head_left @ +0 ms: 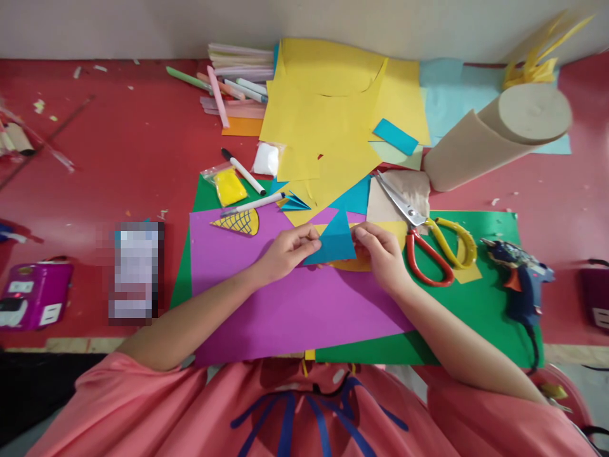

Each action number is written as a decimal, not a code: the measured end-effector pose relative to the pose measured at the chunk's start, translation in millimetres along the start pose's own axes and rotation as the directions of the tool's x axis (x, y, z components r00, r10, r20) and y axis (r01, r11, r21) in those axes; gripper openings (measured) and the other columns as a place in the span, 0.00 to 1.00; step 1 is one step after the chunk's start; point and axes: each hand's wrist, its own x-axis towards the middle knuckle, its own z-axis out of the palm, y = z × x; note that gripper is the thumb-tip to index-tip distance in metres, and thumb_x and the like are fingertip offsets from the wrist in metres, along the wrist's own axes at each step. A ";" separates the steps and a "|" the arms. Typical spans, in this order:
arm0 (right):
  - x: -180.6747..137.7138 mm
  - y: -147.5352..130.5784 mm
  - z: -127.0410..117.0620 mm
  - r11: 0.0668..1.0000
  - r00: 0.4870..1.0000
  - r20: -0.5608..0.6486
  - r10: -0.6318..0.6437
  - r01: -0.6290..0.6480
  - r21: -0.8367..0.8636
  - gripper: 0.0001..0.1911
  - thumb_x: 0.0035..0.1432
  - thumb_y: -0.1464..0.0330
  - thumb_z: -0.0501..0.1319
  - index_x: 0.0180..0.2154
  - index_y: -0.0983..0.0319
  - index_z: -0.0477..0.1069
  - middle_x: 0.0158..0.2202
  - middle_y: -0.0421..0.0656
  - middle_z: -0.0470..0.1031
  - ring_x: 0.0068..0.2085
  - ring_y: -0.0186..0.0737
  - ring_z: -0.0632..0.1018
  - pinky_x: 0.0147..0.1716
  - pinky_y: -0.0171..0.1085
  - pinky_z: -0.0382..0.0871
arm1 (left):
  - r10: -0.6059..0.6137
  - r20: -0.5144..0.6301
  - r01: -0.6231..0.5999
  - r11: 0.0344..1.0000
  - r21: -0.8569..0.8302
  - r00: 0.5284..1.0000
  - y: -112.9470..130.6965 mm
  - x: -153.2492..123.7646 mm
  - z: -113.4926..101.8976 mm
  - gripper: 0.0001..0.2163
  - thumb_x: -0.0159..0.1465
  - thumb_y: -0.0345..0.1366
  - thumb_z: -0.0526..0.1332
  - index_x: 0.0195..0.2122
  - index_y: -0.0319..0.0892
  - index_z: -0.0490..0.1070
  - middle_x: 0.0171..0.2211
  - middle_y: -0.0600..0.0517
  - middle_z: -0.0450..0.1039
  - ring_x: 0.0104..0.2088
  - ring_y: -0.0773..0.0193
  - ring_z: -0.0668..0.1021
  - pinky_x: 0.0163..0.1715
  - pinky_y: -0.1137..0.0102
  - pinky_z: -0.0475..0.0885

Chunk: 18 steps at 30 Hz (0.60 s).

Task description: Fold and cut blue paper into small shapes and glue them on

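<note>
A small blue piece of paper (337, 241), folded to a triangular peak, is held up between my two hands. My left hand (295, 247) pinches its left edge. At its right corner, the thumb and fingers of my right hand (380, 251) are closed on it. Beneath lies a purple sheet (285, 311), with part of a yellow paper piece (354, 262) showing behind the blue one. A yellow paper cone (240, 222) with a drawn dark grid and a folded blue paper piece (295, 202) lie beyond my left hand.
Red-and-yellow-handled scissors (419, 222) lie right of my hands, then a blue glue gun (523, 282). Behind stand a beige paper roll (499, 136) and yellow sheets (328, 120). Markers (245, 172) and a yellow clay packet (229, 186) lie left; a phone (136, 273) is farther left.
</note>
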 end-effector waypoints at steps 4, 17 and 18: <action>0.3 -2.1 1.1 1.000 1.000 0.031 0.002 -0.003 0.000 0.15 0.58 0.57 0.61 0.26 0.61 0.68 0.23 0.38 0.67 0.26 0.33 0.68 0.28 0.34 0.65 | 0.014 0.011 -0.014 0.999 0.048 1.000 0.0 -1.2 0.5 0.12 0.65 0.44 0.59 0.31 0.42 0.63 0.24 0.54 0.75 0.23 0.68 0.79 0.25 0.73 0.74; -1.0 3.4 7.1 0.997 0.982 0.176 0.073 -0.078 0.019 0.11 0.53 0.62 0.65 0.29 0.63 0.73 0.27 0.41 0.73 0.29 0.36 0.73 0.27 0.34 0.67 | 0.105 0.085 -0.132 0.887 0.442 0.991 3.8 -2.0 3.5 0.10 0.64 0.39 0.56 0.27 0.41 0.63 0.20 0.59 0.62 0.20 0.73 0.65 0.21 0.77 0.60; -1.3 3.1 7.3 0.998 0.983 0.174 0.059 -0.063 0.016 0.10 0.53 0.62 0.64 0.29 0.63 0.72 0.27 0.40 0.73 0.29 0.35 0.73 0.28 0.34 0.67 | 0.105 0.089 -0.134 0.883 0.449 0.990 3.8 -2.1 3.6 0.10 0.64 0.39 0.55 0.27 0.41 0.63 0.19 0.59 0.61 0.20 0.73 0.64 0.21 0.77 0.60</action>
